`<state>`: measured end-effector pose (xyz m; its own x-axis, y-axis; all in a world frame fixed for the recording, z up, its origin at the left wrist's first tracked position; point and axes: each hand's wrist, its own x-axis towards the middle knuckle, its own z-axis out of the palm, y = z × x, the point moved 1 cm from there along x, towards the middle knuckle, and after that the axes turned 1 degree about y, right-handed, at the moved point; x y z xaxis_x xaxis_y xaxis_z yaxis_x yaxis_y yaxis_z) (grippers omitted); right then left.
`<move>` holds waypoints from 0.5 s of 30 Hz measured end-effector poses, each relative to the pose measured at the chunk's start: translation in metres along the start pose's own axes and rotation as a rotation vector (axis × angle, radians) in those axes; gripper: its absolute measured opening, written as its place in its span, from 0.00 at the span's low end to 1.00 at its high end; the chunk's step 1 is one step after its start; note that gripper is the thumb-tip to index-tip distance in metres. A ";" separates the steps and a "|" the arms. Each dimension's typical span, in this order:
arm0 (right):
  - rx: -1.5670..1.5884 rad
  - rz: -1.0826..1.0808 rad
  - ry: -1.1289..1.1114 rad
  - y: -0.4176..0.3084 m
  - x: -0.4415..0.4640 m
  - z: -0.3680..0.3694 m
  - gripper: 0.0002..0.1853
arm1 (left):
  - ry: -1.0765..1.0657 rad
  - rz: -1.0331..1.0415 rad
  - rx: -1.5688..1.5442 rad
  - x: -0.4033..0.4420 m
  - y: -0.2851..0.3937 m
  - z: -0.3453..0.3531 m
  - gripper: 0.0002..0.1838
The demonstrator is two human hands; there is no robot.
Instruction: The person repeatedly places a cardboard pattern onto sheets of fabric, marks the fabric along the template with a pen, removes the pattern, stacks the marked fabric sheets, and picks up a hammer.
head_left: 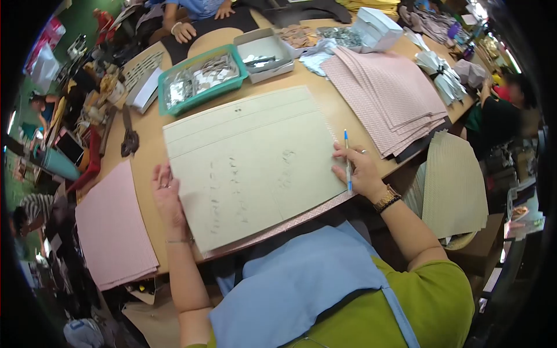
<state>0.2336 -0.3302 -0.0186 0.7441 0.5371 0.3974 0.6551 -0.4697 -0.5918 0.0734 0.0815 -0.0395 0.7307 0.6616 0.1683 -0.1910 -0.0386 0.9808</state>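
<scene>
A large pale board (255,168) with pencil-like markings lies in front of me, over a pink patterned sheet (307,213) that shows along its near edge. At the board's left edge is my left hand (168,194), its fingers bent up along the side; whether they grip the edge is hard to tell. My right hand (360,171) is at the right edge, with a blue and white pen (348,168) held between thumb and fingers.
Pink sheets (386,95) are stacked at the right, more pink sheets (113,226) at the left. Beyond the board stand a green tray (200,78) of small pieces and a grey box (264,52). Scissors (129,136) lie left. A co-worker's hands (184,32) rest across the table (154,191).
</scene>
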 end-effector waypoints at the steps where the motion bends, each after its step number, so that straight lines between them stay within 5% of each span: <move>1: -0.010 -0.003 -0.015 0.002 0.000 0.001 0.17 | 0.099 -0.062 -0.220 0.000 0.006 0.001 0.29; 5: 0.148 0.184 0.098 0.019 0.000 0.014 0.17 | -0.216 -0.453 -0.224 -0.009 0.004 -0.024 0.24; 7: 0.122 0.274 0.204 0.019 0.003 0.019 0.17 | -0.132 -0.436 -0.487 -0.004 -0.015 -0.053 0.24; 11: -0.212 0.064 0.199 -0.017 0.024 0.015 0.13 | -0.075 -0.353 -0.808 -0.001 0.013 -0.054 0.27; 14: 0.068 0.359 -0.029 -0.015 0.040 0.024 0.11 | 0.056 -0.377 -0.867 0.007 0.004 -0.068 0.28; 15: 0.186 0.310 -0.012 -0.010 0.042 0.032 0.07 | 0.126 -0.398 -0.870 0.007 0.009 -0.064 0.29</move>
<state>0.2540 -0.2806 -0.0189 0.9014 0.3976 0.1713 0.3624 -0.4765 -0.8010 0.0355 0.1338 -0.0359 0.7809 0.5839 -0.2220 -0.4004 0.7406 0.5396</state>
